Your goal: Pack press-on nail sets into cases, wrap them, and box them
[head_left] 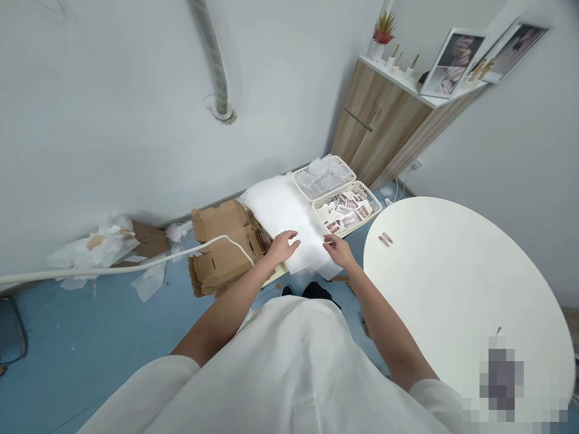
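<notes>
Both of my hands are over a pile of thin, white, translucent sheets or bags (278,205). My left hand (283,246) is at the pile's left edge, thumb and fingers apart, with nothing in it. Over the right edge is my right hand (340,249), also empty, its fingers curved and spread. Whether the fingertips touch the top sheet, I cannot tell. Just beyond my right hand, a white basket (364,221) holds many cards of press-on nails (348,208). Behind it, a second white basket (335,190) contains clear plastic packaging (323,172).
Flattened cardboard boxes (221,226) are stacked left of the sheets, with a white hose (181,253) across them. A round white table (452,271) stands at right, a small nail set (385,240) on it. Behind is a wooden cabinet (384,114). Crumpled wrapping (97,247) lies at left.
</notes>
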A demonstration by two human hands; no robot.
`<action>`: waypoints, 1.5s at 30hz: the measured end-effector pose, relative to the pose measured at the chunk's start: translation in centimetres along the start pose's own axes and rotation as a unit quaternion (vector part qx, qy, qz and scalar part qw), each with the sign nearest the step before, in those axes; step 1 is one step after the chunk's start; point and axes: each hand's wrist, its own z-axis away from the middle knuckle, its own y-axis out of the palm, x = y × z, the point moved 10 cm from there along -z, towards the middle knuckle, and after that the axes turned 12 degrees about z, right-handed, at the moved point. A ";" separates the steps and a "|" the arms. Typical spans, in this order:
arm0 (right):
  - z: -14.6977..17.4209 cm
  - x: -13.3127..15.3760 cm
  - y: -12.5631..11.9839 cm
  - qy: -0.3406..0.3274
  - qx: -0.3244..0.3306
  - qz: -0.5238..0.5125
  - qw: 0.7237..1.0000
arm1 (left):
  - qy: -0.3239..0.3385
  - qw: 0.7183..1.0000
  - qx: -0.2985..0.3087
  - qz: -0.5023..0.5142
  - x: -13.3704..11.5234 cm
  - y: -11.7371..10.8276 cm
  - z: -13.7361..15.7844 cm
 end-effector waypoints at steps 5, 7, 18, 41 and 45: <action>-3.4 -1.2 -1.5 0.057 -0.033 -0.030 0.997 | -0.013 0.999 -0.008 0.037 -0.1 0.2 -2.6; -5.2 -1.7 -1.7 0.076 -0.044 -0.055 0.995 | -0.013 0.999 -0.005 0.033 -0.3 0.4 -3.9; -18.1 -0.9 0.4 0.092 -0.040 -0.265 0.959 | -0.028 0.995 -0.093 0.024 -0.8 -0.7 -16.1; -22.2 -0.6 2.8 0.095 -0.030 -0.377 0.921 | -0.104 0.978 -0.132 0.124 3.6 -1.9 -22.6; -17.1 0.1 0.3 0.077 -0.092 -0.366 0.923 | -0.091 0.958 -0.140 0.234 1.6 -1.3 -18.7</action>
